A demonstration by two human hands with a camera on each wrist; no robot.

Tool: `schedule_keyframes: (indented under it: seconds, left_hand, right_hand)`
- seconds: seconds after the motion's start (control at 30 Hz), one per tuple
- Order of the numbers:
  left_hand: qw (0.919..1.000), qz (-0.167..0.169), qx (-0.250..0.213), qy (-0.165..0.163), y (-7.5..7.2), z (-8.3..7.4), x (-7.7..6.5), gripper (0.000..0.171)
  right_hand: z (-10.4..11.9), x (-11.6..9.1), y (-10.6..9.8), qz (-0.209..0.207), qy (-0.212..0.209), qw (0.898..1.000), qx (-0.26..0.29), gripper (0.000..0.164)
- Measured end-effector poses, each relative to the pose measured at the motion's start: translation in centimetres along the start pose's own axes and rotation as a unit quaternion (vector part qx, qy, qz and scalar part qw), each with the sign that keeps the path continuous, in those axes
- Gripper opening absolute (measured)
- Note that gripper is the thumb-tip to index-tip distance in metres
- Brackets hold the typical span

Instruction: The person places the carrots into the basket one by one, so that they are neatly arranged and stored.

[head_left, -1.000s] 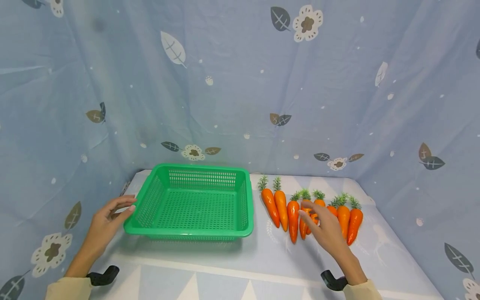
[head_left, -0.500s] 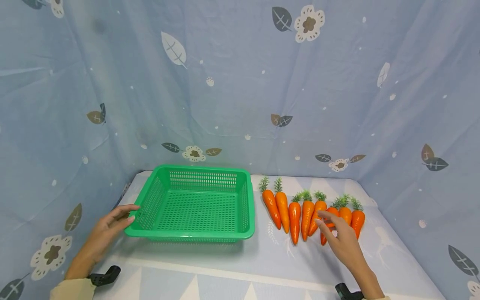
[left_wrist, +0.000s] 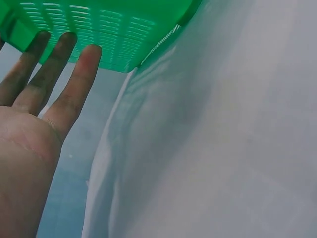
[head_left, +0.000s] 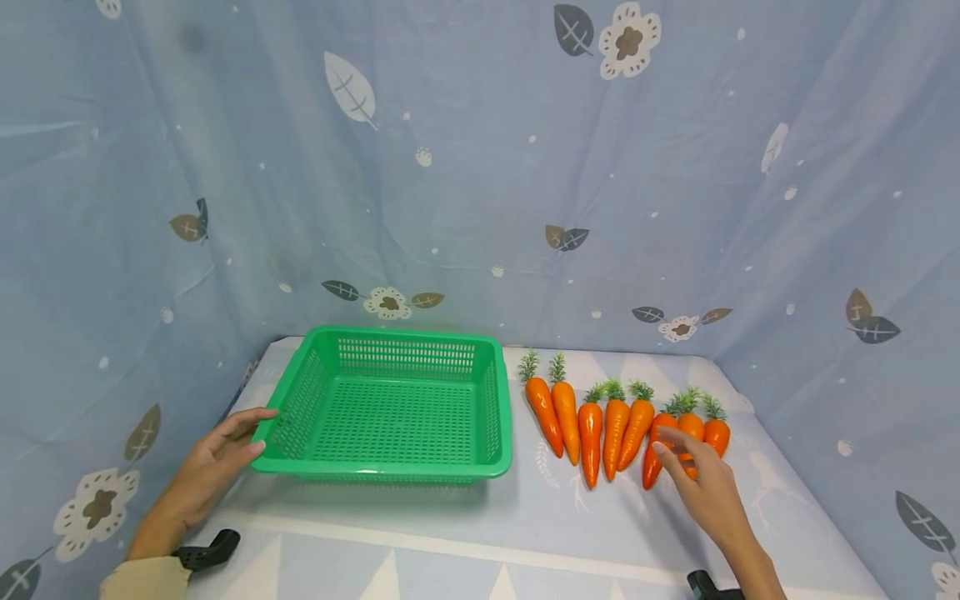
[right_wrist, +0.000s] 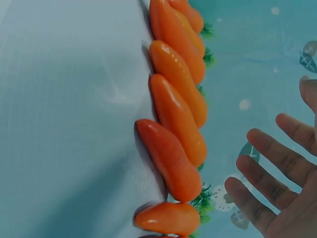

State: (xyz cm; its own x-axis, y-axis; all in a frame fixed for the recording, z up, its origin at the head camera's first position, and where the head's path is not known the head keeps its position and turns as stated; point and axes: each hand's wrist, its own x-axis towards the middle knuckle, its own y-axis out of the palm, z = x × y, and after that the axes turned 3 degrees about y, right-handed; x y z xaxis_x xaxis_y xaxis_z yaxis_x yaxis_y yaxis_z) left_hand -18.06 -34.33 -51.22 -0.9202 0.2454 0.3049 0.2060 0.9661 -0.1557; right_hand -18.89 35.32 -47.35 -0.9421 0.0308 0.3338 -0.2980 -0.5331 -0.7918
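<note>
A green plastic basket (head_left: 416,472) with slotted walls sits on the table; no contents show inside. My left hand (head_left: 217,471) is at its left rim, and in the left wrist view the straight fingers (left_wrist: 74,96) lie right by the slotted side. Several orange carrots (head_left: 591,446) with green tops are lined up right of the basket, pointed ends toward me. Over the right end of this row hovers my right hand (head_left: 707,487), fingers loosely spread and holding nothing. It partly hides the rightmost carrots. A redder carrot (head_left: 651,472) lies just left of its fingertips.
The pale table (head_left: 555,533) has a band of triangles near its front edge. Patterned blue curtains (head_left: 465,167) hang behind it and at both sides. A black wrist mount (head_left: 210,552) is strapped at the left wrist, another (head_left: 712,587) at the right.
My right hand has moved rightward along the row, uncovering the middle carrots. My left hand has lowered slightly along the basket's left rim. Basket and carrots stay put.
</note>
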Motion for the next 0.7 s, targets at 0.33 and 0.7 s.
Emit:
schedule_keyframes:
  seconds: [0.33, 0.7]
  left_hand:
    - [0.9999, 0.009, 0.007, -0.01, 0.1, -0.1, -0.1, 0.052]
    - [0.9994, -0.007, 0.033, -0.009, 0.2, 0.0, 0.0, 0.05]
  right_hand:
    - [-1.9, 0.7, -0.5, -0.018, 0.021, 1.0, -0.01, 0.039]
    - [-3.9, 1.5, -0.7, -0.015, 0.051, 0.998, -0.028, 0.049]
